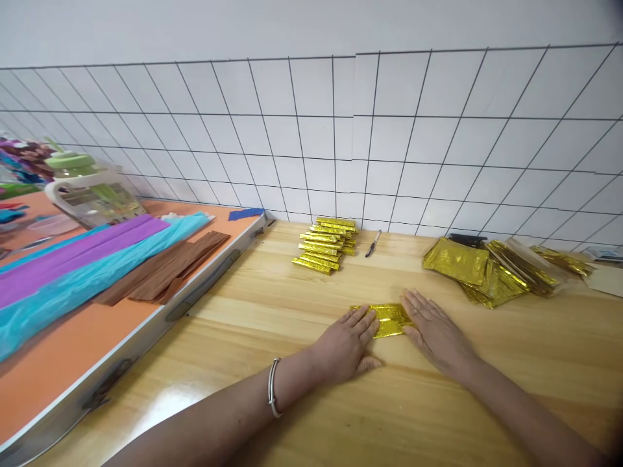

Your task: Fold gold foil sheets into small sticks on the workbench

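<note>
White wall behind, hung with a black wire grid (pixel 389 130); pale wooden worktop (pixel 292 389) below, grain running sideways. Far left of the fingers, on an orange board (pixel 73 350): a clear plastic jug (pixel 92 194) with a green lid, something pale green inside, contents otherwise hard to tell. Beside the jug: long crinkled paper strips, purple (pixel 73 256), turquoise (pixel 97 279) and brown (pixel 170 266).

Left hand (pixel 343 347) and right hand (pixel 438 334) both flat, palms down, fingers stretched out and nearly closed together, gripping nothing. Between and under the fingertips: folded gold foil sheet (pixel 389 319), shiny, crinkled, roughly rectangular, pressed onto the worktop at both ends. Metal bangle (pixel 273 388) on the left wrist.

Beyond the fingertips, well apart: neat stack of folded gold strips (pixel 324 246), narrow and flat. Just right of the stack: black pen (pixel 373 243). Right of the right-hand fingers, further back: loose heap of gold foil sheets (pixel 487 272), square, glossy, partly overlapping.
</note>
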`<state>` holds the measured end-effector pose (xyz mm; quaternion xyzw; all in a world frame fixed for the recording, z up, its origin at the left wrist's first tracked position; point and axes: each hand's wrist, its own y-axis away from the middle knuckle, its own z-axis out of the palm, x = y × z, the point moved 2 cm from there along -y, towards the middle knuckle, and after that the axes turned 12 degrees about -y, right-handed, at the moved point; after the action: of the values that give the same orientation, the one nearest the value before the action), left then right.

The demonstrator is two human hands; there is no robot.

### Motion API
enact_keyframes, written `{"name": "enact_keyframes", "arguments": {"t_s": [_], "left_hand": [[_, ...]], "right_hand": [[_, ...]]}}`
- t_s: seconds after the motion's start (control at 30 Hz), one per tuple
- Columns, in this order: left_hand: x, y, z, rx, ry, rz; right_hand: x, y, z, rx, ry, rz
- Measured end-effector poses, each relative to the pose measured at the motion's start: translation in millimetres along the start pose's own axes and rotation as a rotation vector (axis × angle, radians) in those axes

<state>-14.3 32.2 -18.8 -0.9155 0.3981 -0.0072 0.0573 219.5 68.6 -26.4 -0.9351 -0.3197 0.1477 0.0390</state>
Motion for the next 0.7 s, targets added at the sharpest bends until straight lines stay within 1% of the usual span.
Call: {"name": "enact_keyframes", "arguments": {"t_s": [0.1, 0.17, 0.23, 0.33, 0.43, 0.53, 0.7], "left_hand": [[-9.0, 1.0, -0.6, 0.02, 0.029, 0.051], [-13.2, 4.2, -1.1, 0.028, 0.046, 0.07], [-16.0, 8.5, -1.4, 0.033, 0.054, 0.074], [-17.5, 14.4, -1.6, 0.045, 0.05, 0.062], [-16.0, 16.5, -1.4, 0.06, 0.018, 0.013], [-11.4, 14.4, -1.5, 0.053, -0.061, -0.025], [0.3, 7.3, -5.4, 0.019, -0.209, -0.03]], "right_hand": [[-9.2, 8.6, 4.9, -0.082, -0.027, -0.1], [-8.5, 13.5, 9.5, -0.135, -0.057, -0.129], [-5.0, 16.1, 12.7, -0.158, -0.071, -0.131], [-1.2, 16.1, 14.1, -0.164, -0.073, -0.131], [-1.1, 14.6, 13.7, -0.151, -0.086, -0.131], [-2.2, 14.4, 15.0, -0.132, -0.093, -0.134], [-0.3, 15.2, 17.8, -0.112, -0.115, -0.157]]}}
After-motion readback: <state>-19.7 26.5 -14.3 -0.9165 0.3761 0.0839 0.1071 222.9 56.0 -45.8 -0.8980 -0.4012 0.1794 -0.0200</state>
